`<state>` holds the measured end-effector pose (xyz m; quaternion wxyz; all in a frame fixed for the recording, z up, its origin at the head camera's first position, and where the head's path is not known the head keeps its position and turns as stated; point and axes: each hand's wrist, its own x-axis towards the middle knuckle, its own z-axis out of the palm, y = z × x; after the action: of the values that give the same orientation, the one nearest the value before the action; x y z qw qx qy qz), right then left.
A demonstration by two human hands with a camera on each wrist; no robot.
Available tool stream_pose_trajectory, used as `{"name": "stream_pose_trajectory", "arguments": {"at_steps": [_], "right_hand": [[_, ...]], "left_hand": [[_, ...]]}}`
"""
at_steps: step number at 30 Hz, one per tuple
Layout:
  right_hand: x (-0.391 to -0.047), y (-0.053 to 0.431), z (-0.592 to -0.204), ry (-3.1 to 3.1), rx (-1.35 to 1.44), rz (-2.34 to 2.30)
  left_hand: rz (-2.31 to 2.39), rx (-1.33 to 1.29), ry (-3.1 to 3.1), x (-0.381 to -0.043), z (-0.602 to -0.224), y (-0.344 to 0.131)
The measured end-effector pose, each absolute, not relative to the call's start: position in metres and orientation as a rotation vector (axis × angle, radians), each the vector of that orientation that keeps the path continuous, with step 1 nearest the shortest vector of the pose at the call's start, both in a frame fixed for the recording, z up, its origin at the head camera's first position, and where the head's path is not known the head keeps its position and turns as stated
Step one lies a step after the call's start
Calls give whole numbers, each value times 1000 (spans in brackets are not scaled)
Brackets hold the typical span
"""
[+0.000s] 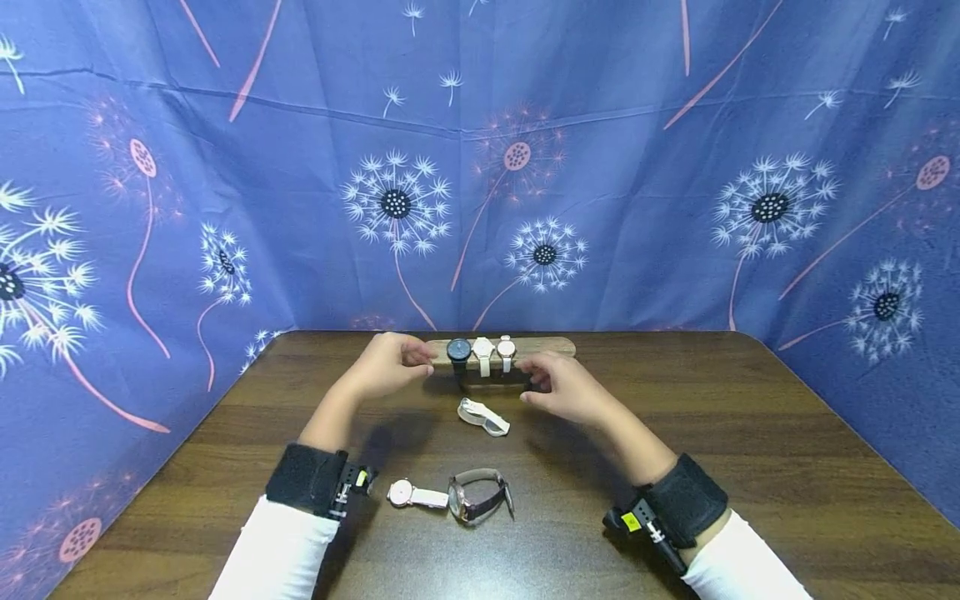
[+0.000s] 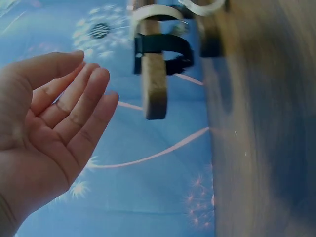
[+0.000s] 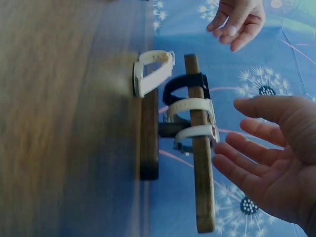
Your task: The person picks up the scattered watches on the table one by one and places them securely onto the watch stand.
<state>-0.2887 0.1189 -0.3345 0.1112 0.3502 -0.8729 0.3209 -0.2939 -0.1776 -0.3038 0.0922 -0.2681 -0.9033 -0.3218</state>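
Note:
A wooden watch stand (image 1: pixel 558 344) stands at the table's far edge, its raised bar carrying three watches. From the left they are a black watch (image 1: pixel 459 351), a cream-strapped watch (image 1: pixel 483 348) and a smaller white-strapped watch (image 1: pixel 507 350). Beside the bar's left end is my left hand (image 1: pixel 390 364), fingers loosely bent and holding nothing; the left wrist view shows a gap between its fingertips and the bar. My right hand (image 1: pixel 566 387) is near the bar's right half, with relaxed fingers and nothing gripped. Its fingertips (image 3: pixel 219 158) come close to the white-strapped watch; contact cannot be told.
A white watch (image 1: pixel 483 417) lies on the brown table (image 1: pixel 750 467) in front of the stand. Nearer me are another white-strapped watch (image 1: pixel 427 497) and a dark-strapped watch (image 1: pixel 487 502) on its side, close together. A blue dandelion-patterned cloth (image 1: pixel 622 208) hangs behind.

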Motion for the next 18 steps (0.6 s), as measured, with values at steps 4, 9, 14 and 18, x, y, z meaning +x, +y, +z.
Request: {"name": "stream_pose_trajectory", "arguments": {"at_steps": [4, 9, 14, 18], "right_hand": [[-289, 111, -342, -2605, 1131, 951], [-290, 100, -351, -2708, 1157, 891], [-292, 88, -356, -2834, 1191, 803], [-294, 81, -360, -2848, 1177, 749]], "left_hand": [[-1047, -762, -2683, -281, -308, -180], [-1069, -743, -2681, -275, -313, -181], [-1096, -736, -2677, -276, -315, -182], [-1100, -744, -2686, -277, -316, -180]]}}
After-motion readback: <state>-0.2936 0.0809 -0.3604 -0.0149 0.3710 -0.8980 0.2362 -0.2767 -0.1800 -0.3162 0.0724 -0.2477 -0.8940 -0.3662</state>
